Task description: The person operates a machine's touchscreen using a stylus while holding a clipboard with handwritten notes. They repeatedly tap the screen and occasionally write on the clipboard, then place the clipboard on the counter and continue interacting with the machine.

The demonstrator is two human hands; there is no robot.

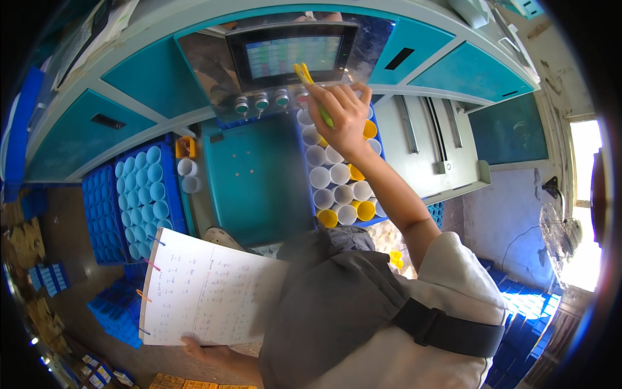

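Observation:
In front of the screen (295, 56), my right hand (340, 117) is closed around a slim yellow-and-green pen-like tool (303, 72). Its forked yellow end points up at the lower part of the screen, and its green end shows below my fingers. Whether it touches the screen I cannot tell. Low on the left, my left hand (202, 349) grips the bottom edge of a ring-bound notebook (201, 292). Handwritten columns cover its white pages, and coloured ties run along one side. Dark cloth at my chest hides the notebook's right part.
Below the screen sit several round knobs (262, 102). A blue crate (381, 217) of white and yellow cups stands beneath my right forearm. More crates with light-blue cups (139, 194) stand left of the teal panel (253, 188). A fan (558, 240) is at far right.

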